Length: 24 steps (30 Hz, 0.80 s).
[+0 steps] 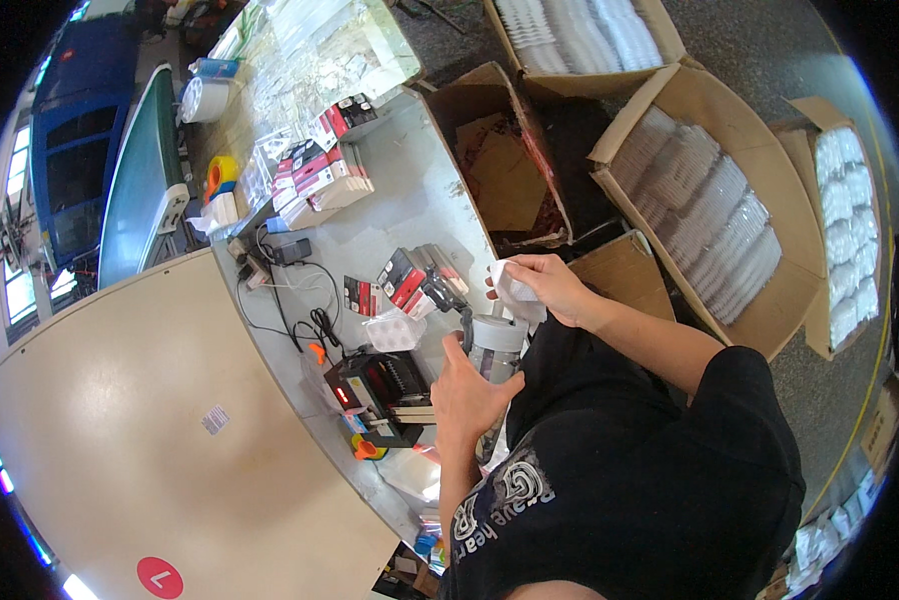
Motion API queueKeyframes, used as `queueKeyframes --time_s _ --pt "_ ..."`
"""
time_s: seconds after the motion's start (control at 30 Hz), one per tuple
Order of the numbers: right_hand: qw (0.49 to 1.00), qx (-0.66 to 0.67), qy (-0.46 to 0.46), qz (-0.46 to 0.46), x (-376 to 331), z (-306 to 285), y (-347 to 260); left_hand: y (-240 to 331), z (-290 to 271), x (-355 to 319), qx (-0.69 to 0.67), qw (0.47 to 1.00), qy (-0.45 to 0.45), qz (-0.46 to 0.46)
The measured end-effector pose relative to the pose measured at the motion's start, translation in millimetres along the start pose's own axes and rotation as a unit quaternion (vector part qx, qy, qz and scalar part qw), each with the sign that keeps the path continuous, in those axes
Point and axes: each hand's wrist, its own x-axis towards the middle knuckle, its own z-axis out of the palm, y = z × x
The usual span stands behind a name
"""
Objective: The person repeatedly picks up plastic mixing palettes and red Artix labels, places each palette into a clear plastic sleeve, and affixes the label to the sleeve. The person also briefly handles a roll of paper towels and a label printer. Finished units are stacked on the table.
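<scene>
My left hand [470, 398] is wrapped round a clear bottle [496, 362] with a grey lid, the thumb on its near-right side. Some of its fingers are hidden behind the bottle. Just beyond the lid, my right hand [552, 288] pinches a crumpled white tissue or cloth [516, 292]. Left of the bottle lie a clear plastic blister tray [395, 331] and a few red, black and white printed cards [404, 278]. A black machine [378, 388] with a small red display stands beside my left hand.
Stacked printed cards [320, 180] sit farther up the grey table [425, 170]. Black cables [310, 325] trail along its left side, by a large cream board [170, 400]. Cartons of stacked clear plastic packs [705, 200] stand on the floor to the right, next to an opened carton [500, 150].
</scene>
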Motion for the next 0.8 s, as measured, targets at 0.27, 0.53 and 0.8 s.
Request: queueKeyframes --time_s 0.27,0.53,0.8 --pt "0.999 -0.036 -0.003 0.001 -0.3 4.0 -3.6 -5.1 0.0 -0.9 -0.010 1.000 0.008 0.003" --pt "0.999 -0.033 0.002 0.017 0.4 7.3 -5.7 -7.3 0.3 -0.7 -0.008 1.000 0.008 -0.005" --pt "0.999 -0.016 -0.013 0.026 -3.6 12.3 -8.3 -11.1 0.2 -1.1 -0.014 1.000 0.003 -0.007"
